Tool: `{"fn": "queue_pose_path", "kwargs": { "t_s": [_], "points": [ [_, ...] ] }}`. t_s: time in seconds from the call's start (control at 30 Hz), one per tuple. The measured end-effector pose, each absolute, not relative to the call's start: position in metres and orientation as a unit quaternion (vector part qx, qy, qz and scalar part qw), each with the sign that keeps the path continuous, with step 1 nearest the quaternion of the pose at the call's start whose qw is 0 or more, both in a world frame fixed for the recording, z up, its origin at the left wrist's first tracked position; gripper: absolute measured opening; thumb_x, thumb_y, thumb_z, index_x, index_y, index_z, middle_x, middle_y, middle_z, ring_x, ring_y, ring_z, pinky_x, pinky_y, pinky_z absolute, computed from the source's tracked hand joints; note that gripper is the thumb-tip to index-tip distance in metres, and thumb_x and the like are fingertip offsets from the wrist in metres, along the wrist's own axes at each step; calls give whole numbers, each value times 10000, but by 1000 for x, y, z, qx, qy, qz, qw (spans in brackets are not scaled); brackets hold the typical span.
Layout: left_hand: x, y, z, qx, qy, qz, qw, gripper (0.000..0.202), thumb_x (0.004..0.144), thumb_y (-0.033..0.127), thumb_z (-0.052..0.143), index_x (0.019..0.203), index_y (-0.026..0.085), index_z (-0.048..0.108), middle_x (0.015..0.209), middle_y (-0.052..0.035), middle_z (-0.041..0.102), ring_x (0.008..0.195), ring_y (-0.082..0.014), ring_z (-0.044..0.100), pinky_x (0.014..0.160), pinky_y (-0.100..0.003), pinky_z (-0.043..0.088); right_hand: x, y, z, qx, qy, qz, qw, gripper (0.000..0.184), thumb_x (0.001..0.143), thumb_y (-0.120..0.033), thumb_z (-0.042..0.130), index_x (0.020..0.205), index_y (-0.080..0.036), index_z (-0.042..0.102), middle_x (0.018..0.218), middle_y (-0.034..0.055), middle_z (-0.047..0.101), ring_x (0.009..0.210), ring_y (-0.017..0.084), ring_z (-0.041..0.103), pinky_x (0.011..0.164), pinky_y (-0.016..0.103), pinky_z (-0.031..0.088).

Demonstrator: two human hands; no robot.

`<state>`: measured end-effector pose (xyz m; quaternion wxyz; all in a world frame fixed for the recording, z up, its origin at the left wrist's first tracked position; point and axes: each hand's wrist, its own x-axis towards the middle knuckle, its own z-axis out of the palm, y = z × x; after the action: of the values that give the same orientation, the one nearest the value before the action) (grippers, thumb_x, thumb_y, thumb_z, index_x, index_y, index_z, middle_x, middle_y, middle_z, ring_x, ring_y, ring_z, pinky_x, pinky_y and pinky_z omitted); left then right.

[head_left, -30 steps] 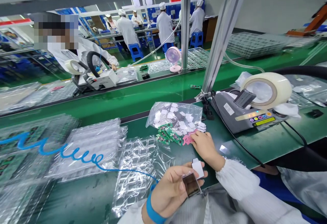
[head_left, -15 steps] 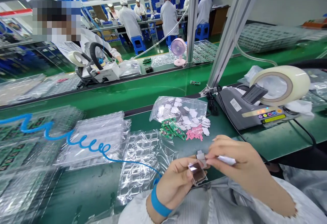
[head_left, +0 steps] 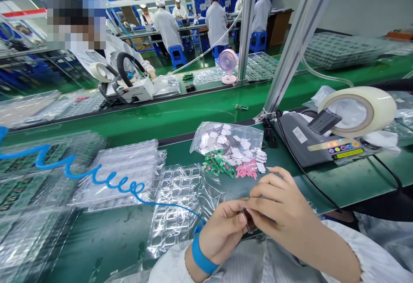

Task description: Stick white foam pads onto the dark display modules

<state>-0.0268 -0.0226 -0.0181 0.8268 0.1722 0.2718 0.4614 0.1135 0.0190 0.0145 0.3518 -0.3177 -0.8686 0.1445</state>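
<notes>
Close to my body, my left hand (head_left: 222, 231) is closed on a small dark square piece with a clear plastic edge (head_left: 250, 224). The fingers of my right hand (head_left: 280, 205) bend over the same piece and pinch at its upper edge, covering most of it. A blue wrist strap (head_left: 201, 257) with a coiled blue cord (head_left: 112, 180) is on my left wrist. Just beyond my hands lie small green circuit boards (head_left: 217, 163), pink tabs (head_left: 247, 170) and a clear bag with white tabs (head_left: 229, 141).
A clear compartment tray (head_left: 176, 205) lies left of my hands, with stacked clear trays (head_left: 119, 171) farther left. A grey tape dispenser (head_left: 300, 141) stands at the right. Beyond the green strip, a co-worker (head_left: 109, 53) sits near a pink fan (head_left: 228, 63).
My right hand has moved left and closed over the dark piece. The grey-white tab and white slip that showed at its fingers are no longer visible. The view has shifted slightly.
</notes>
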Motion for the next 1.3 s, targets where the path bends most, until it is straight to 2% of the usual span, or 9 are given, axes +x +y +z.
{"fn": "queue_pose_path", "kwargs": {
  "t_s": [0.13,0.3,0.5,0.63,0.87,0.97,1.07,1.17,1.3],
  "points": [
    [-27,-22,-18,160,261,461,833,227,640,280,733,737,82,678,677,-40,637,657,-119,585,654,-222,435,111,20,11,-302,-869,155,359,204,821,-90,498,666,-187,589,658,-28,596,670,125,449,805,394,308],
    [-31,-24,-24,120,233,447,855,261,626,266,751,791,73,691,787,-75,672,803,-157,614,835,-282,426,118,25,11,-304,-863,222,335,174,825,-126,535,695,-207,617,694,-20,599,666,125,480,740,353,345],
    [-36,-26,-32,83,175,446,874,295,680,285,714,903,94,689,968,-117,695,1015,-263,601,877,-332,423,138,31,-12,-387,-735,453,324,200,883,-292,457,865,-215,640,825,45,633,784,167,573,689,304,443],
    [-36,-25,-34,84,152,460,871,250,728,279,670,912,111,692,972,-91,706,1044,-289,591,880,-340,431,144,23,-38,-429,-587,597,339,245,845,-403,518,978,-241,645,1018,67,632,944,204,572,829,347,444],
    [-27,-20,-35,95,116,427,891,351,723,294,675,1000,78,653,1012,-127,693,1039,-252,596,882,-309,427,128,9,-51,-262,-363,821,355,333,734,-494,626,893,-204,664,1060,84,620,981,224,573,869,354,439],
    [-27,-18,-32,96,115,404,902,356,734,333,656,981,77,647,1091,-149,655,1089,-282,561,884,-367,434,128,16,-52,-254,-362,793,419,407,662,-571,662,874,-224,637,953,57,641,852,200,620,749,334,507],
    [-29,-19,-31,76,115,385,913,343,778,351,599,997,89,631,1175,-150,612,1084,-271,563,856,-411,456,137,27,-48,-269,-380,744,479,336,705,-467,685,938,-233,625,834,18,653,764,139,631,714,250,515],
    [-30,-21,-31,43,122,369,920,327,795,344,572,1003,98,625,1038,-118,681,961,-239,626,843,-440,461,148,33,-29,-268,-457,676,512,350,674,-304,752,988,-253,606,849,9,671,786,129,635,718,209,507],
    [-27,-25,-33,21,135,342,930,364,772,366,598,980,70,629,839,-92,718,842,-218,650,835,-464,453,155,32,5,-181,-737,453,468,237,760,-270,671,981,-246,587,922,40,664,813,149,616,754,285,503]
  ]
}}
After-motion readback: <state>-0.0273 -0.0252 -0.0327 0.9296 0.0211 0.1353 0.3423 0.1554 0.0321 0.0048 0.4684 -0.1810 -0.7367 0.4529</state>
